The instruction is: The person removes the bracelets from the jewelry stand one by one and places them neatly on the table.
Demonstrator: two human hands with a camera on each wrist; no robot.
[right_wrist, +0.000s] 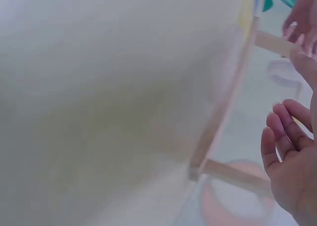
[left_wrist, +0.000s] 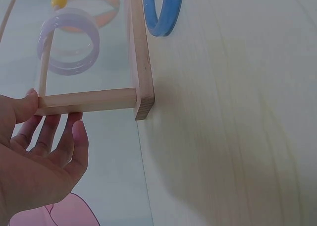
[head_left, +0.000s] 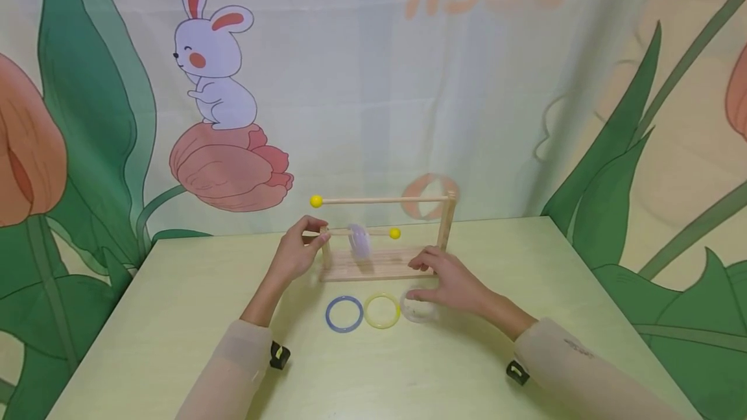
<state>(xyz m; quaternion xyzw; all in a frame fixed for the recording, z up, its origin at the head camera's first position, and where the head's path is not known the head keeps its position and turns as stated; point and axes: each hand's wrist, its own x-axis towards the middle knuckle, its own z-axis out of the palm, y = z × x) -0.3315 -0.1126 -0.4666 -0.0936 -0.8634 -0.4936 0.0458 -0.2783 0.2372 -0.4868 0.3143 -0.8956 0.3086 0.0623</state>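
Observation:
A wooden bangle stand (head_left: 364,271) has two rods with yellow ball ends. My left hand (head_left: 299,251) pinches the top of its short left post (left_wrist: 89,101) between thumb and fingers. Pale purple bangles (head_left: 360,242) hang on the lower rod from that post; their exact number cannot be told. My right hand (head_left: 452,280) hovers in front of the stand's right end, its fingers loosely bent and nothing between them. Partly under that hand lies a clear bangle (head_left: 410,317). Beside it a yellow bangle (head_left: 382,327) and a blue bangle (head_left: 344,329) lie in a row.
The stand's upper rod (head_left: 385,200) runs left from the taller right post (head_left: 446,224). A pale tabletop (head_left: 373,381) carries everything. Behind it hangs a curtain (head_left: 362,83) printed with a rabbit and tulips.

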